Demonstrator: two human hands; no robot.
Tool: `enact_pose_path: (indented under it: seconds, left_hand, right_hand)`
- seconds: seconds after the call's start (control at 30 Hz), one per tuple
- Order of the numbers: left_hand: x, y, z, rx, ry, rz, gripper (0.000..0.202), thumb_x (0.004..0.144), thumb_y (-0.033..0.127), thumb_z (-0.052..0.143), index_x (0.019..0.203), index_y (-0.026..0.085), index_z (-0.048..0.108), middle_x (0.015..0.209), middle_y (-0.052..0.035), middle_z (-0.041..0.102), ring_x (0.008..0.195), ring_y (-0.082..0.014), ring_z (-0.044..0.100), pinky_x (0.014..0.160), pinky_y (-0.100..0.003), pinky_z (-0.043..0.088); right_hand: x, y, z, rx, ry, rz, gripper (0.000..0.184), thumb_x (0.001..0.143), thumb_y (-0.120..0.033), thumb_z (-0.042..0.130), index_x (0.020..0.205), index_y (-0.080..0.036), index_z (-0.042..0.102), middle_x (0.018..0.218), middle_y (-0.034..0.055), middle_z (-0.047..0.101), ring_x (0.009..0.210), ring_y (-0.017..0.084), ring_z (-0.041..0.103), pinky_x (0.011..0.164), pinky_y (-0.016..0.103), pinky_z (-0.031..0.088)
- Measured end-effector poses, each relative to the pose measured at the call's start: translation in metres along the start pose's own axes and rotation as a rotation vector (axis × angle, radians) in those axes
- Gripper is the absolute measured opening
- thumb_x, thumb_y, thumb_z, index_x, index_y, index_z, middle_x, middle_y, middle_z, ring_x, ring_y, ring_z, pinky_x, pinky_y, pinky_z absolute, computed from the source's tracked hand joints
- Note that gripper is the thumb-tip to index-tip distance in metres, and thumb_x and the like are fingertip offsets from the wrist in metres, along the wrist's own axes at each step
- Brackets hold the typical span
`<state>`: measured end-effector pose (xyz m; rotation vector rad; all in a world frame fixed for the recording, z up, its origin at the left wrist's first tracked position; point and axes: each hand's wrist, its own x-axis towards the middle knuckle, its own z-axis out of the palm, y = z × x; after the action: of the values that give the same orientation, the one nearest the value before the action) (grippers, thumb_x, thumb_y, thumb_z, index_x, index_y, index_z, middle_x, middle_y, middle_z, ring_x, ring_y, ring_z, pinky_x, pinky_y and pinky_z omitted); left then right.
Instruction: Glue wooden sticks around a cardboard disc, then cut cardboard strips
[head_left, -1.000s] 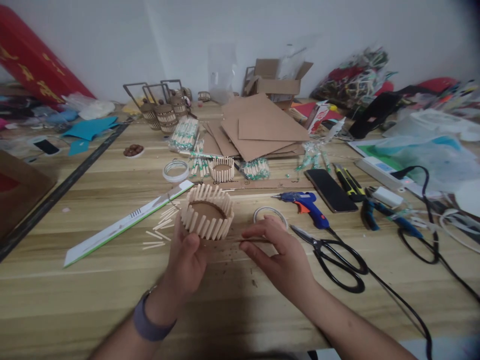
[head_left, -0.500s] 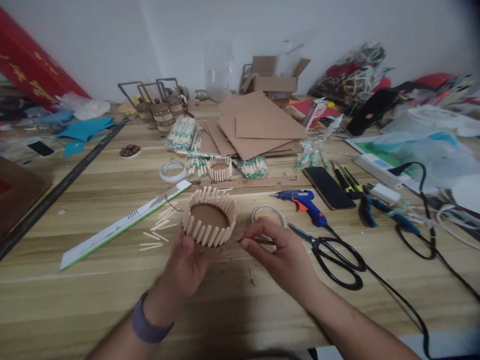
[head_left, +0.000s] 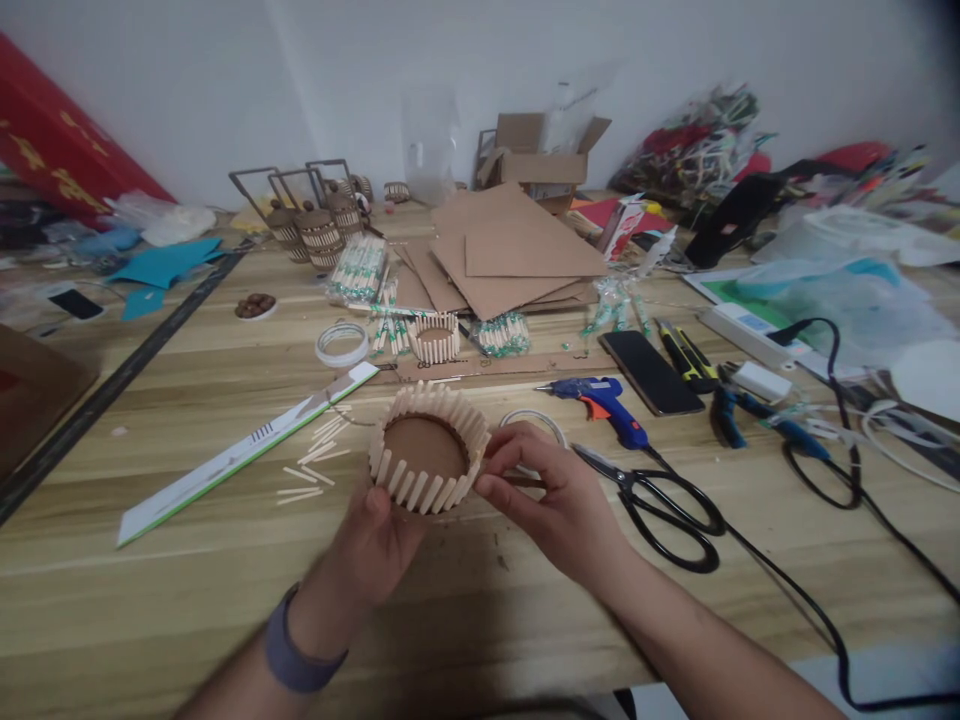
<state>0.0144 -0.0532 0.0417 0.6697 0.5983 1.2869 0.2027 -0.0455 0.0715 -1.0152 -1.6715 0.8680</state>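
My left hand [head_left: 379, 545] grips a small round basket [head_left: 427, 488] from below and the left, its thumb on the near wall. Short pale wooden sticks stand around the basket's brown cardboard base. Against its right side, my right hand [head_left: 551, 495] pinches a thin brown strip [head_left: 531, 482], mostly hidden by the fingers. Behind that hand lies a roll of tape [head_left: 534, 415]. Black-handled scissors [head_left: 667, 510] and a blue glue gun [head_left: 604, 400] rest to the right. Loose sticks [head_left: 319, 460] are scattered left of the basket.
A white, green-edged strip [head_left: 247, 455] lies at the left. Farther back are another tape roll [head_left: 341, 345], a smaller stick basket [head_left: 435, 340], bagged sticks [head_left: 358, 268] and cardboard sheets [head_left: 517, 240]. A phone [head_left: 651, 372], cutters [head_left: 686, 355] and black cables [head_left: 795, 590] occupy the right side.
The basket has shifted slightly right and tilted a little more toward me. My right fingers now meet its right side, where a gap with the strip showed before.
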Motion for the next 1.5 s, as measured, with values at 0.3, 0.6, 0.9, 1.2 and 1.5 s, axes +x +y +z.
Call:
enact_pose_path:
  seconds: [0.3, 0.6, 0.9, 1.2, 1.5]
  left_hand:
    - [0.003, -0.005, 0.01, 0.086, -0.052, 0.049, 0.067, 0.073, 0.067, 0.076, 0.123, 0.023, 0.068, 0.115, -0.0095, 0.074, 0.128, -0.0358, 0.057, 0.108, -0.048, 0.047]
    - [0.008, -0.009, 0.0, 0.321, 0.187, 0.339, 0.067, 0.072, 0.059, 0.082, 0.126, 0.024, 0.061, 0.125, -0.0081, 0.066, 0.12, -0.0278, 0.06, 0.1, -0.039, 0.049]
    - [0.003, -0.01, 0.0, 0.469, 0.164, 0.355, 0.072, 0.063, 0.035, 0.091, 0.125, 0.028, 0.056, 0.119, -0.0051, 0.067, 0.102, -0.023, 0.068, 0.084, -0.032, 0.057]
    - [-0.001, -0.01, -0.006, 0.597, 0.148, 0.388, 0.079, 0.063, 0.036, 0.09, 0.129, 0.027, 0.048, 0.119, -0.0069, 0.065, 0.105, -0.0255, 0.068, 0.086, -0.035, 0.058]
    - [-0.002, -0.001, -0.014, 0.65, 0.217, 0.387, 0.098, 0.052, 0.055, 0.091, 0.134, 0.023, 0.048, 0.12, -0.0117, 0.066, 0.111, -0.0357, 0.065, 0.093, -0.048, 0.057]
  right_hand:
    - [-0.001, 0.004, 0.002, 0.143, -0.014, 0.162, 0.018, 0.085, -0.032, 0.071, 0.073, -0.022, 0.063, 0.105, 0.0077, 0.073, 0.093, 0.019, 0.069, 0.075, 0.029, 0.056]
    - [-0.001, 0.009, 0.006, 0.171, 0.086, 0.182, 0.017, 0.081, -0.033, 0.075, 0.071, -0.022, 0.066, 0.098, 0.0067, 0.074, 0.094, 0.021, 0.068, 0.082, 0.033, 0.053]
    - [-0.002, 0.002, 0.01, 0.073, 0.115, 0.053, 0.014, 0.082, -0.023, 0.072, 0.07, -0.023, 0.066, 0.089, 0.0041, 0.074, 0.085, 0.018, 0.068, 0.077, 0.03, 0.052]
    - [-0.007, 0.0, 0.01, 0.047, 0.08, 0.014, 0.011, 0.083, -0.023, 0.073, 0.073, -0.023, 0.068, 0.09, 0.0042, 0.073, 0.088, 0.019, 0.069, 0.073, 0.029, 0.054]
    - [-0.006, -0.004, 0.002, 0.209, -0.069, 0.05, 0.007, 0.087, -0.031, 0.074, 0.087, -0.025, 0.078, 0.106, 0.0068, 0.073, 0.104, 0.022, 0.067, 0.091, 0.035, 0.051]
